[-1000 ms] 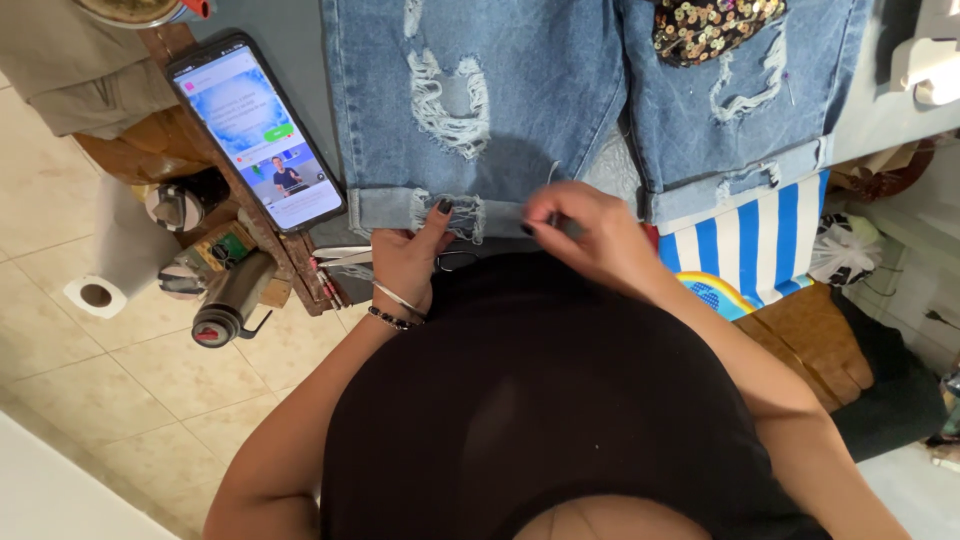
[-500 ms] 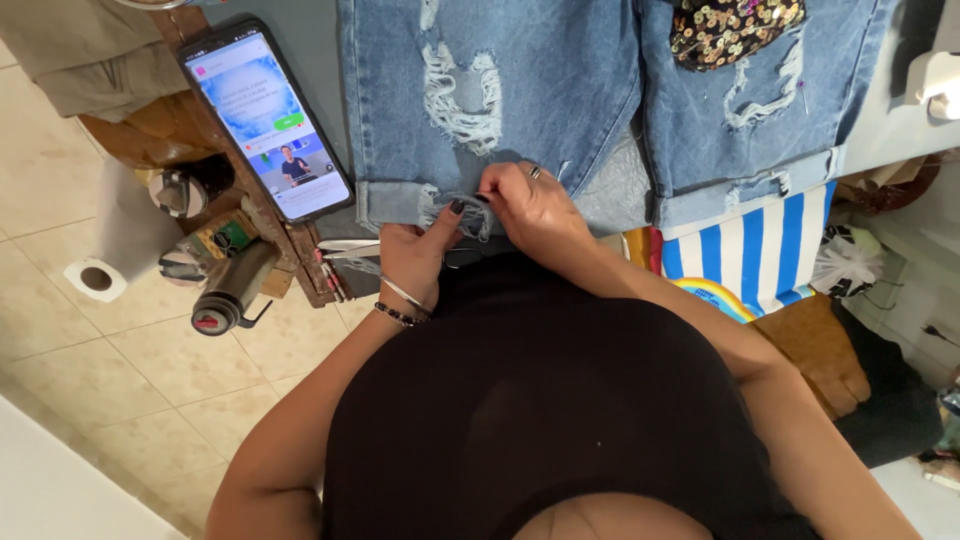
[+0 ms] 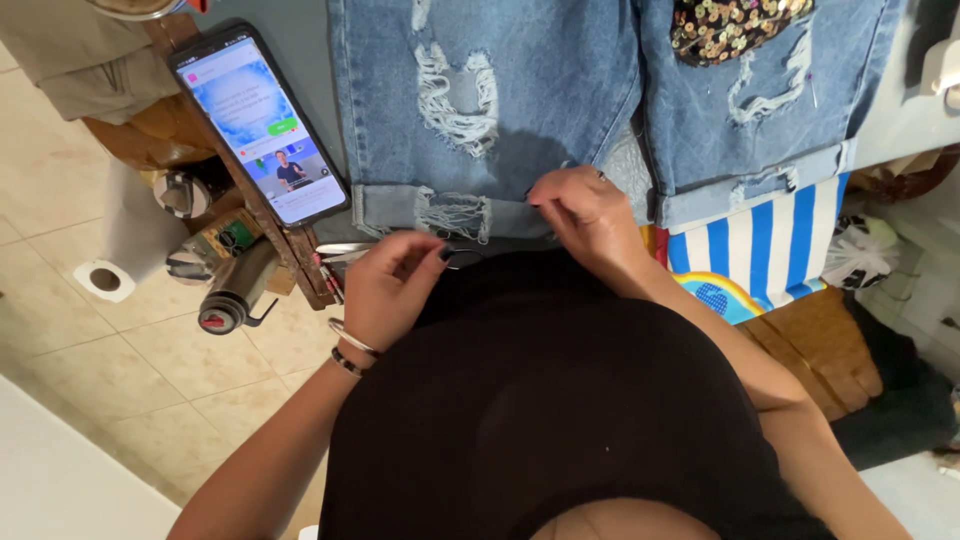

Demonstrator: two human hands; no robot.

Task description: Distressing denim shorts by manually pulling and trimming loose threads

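- Ripped jeans [image 3: 540, 90] lay flat across the table, cuffs nearest the body.
- Right hand [image 3: 590, 215] rested on the folded cuff [image 3: 440, 208], fingertips pinching the hem.
- Left hand [image 3: 385, 290] curled just below the cuff, closed on scissors [image 3: 345, 250].
- Lit phone [image 3: 258, 125] sat left of the denim.
- Paper roll [image 3: 105, 280] stood on the tiled floor.

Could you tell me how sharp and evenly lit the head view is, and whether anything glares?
Head view: evenly lit, soft shadows; jeans sharp; lit phone screen bright but readable; left hand slightly motion-blurred, right hand crisper; wide-angle bending at edges.
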